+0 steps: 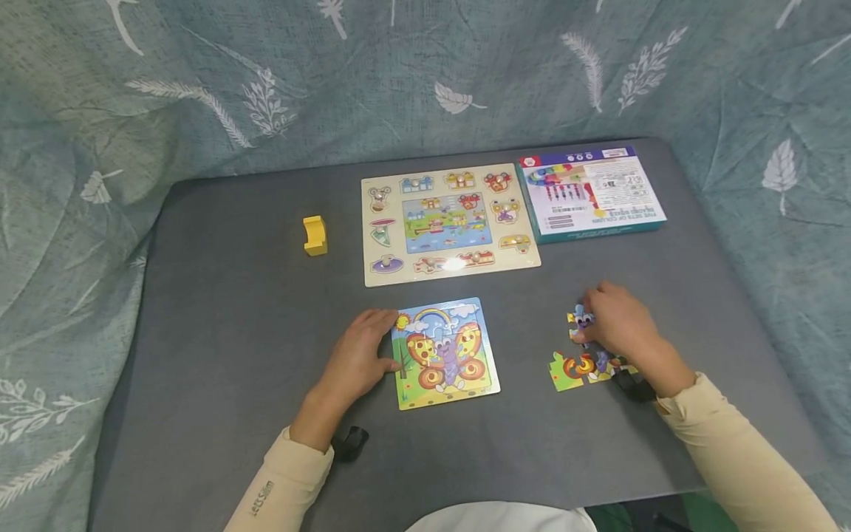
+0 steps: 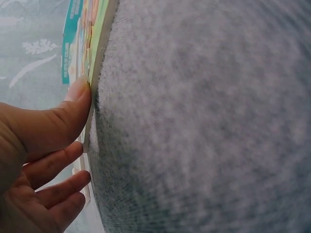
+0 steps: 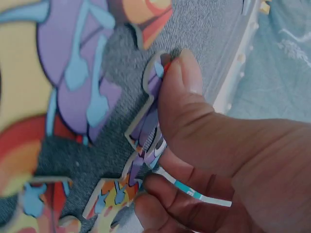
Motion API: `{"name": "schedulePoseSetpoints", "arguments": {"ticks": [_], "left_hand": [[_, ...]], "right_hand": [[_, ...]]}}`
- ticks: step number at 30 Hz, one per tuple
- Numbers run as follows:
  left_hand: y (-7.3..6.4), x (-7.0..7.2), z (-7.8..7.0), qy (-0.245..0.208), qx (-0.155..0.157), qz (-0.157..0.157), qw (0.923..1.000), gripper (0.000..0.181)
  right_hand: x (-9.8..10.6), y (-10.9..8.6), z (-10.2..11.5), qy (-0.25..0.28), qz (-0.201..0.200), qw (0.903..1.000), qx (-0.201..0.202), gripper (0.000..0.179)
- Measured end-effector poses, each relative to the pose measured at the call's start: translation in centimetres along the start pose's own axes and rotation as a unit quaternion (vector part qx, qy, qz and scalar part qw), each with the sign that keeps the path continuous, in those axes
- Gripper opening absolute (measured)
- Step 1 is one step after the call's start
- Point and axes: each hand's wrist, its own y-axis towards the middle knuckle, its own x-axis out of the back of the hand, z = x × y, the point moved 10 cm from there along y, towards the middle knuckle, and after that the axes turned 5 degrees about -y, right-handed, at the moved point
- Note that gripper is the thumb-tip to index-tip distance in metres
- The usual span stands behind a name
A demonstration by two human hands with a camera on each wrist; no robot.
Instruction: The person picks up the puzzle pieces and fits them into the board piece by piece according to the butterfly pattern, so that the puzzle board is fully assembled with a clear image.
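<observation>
Left hand rests flat on the grey table, fingers relaxed and slightly spread, holding nothing. The left wrist view shows the thumb pressed against the left edge of the butterfly puzzle board; the other fingers lie loose below it. The board sits just beyond the fingertips, toward the other hand.

Right hand is on the loose puzzle pieces. The right wrist view shows thumb and curled fingers pinching one piece, purple with blue marks, tilted up on its edge off the table. More pieces lie flat under and just beside the hand on the wrist side, some joined together, with orange, green and purple print. They are well apart from the butterfly board.

Past both hands, farther up the table: a wooden peg puzzle tray with small knobbed pieces around a centre picture. Touching its far-right edge is a teal-sided box, printed side up. A yellow block stands alone beyond the left hand, apart from the tray.

Both sleeves are cream. A black strap sits at the left wrist. Leaf-print cloth hangs behind the table.
</observation>
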Motion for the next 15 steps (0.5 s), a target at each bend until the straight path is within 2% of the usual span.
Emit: {"name": "schedulePoseSetpoints", "arguments": {"ticks": [4,7,9,11,13,15], "left_hand": [[0.0,0.0,-0.1,-0.002,-0.002,-0.002,1.0000,0.082],[-0.1,0.0,0.0,-0.001,-0.003,-0.002,1.0000,0.081],[-0.2,0.1,0.1,-0.003,0.000,-0.002,1.0000,0.081],[-0.2,0.2,0.2,-0.003,-0.001,-0.006,1.0000,0.081],[-0.2,0.2,0.1,-0.006,-0.003,-0.008,0.9999,0.081],[-0.2,0.2,0.0,-0.007,-0.007,-0.009,0.9999,0.081]], "right_hand": [[0.9,0.4,0.6,0.026,-0.013,0.9996,0.002,0.033],[2.3,0.9,2.8,0.073,-0.042,0.9960,0.029,0.024],[2.7,1.3,5.4,0.126,-0.047,0.9892,0.059,0.022],[2.6,1.8,8.6,0.183,-0.036,0.9780,0.095,0.022],[1.9,2.2,11.7,0.230,-0.009,0.9652,0.124,0.023],[1.0,2.5,14.5,0.248,0.015,0.9572,0.148,0.024]]}}
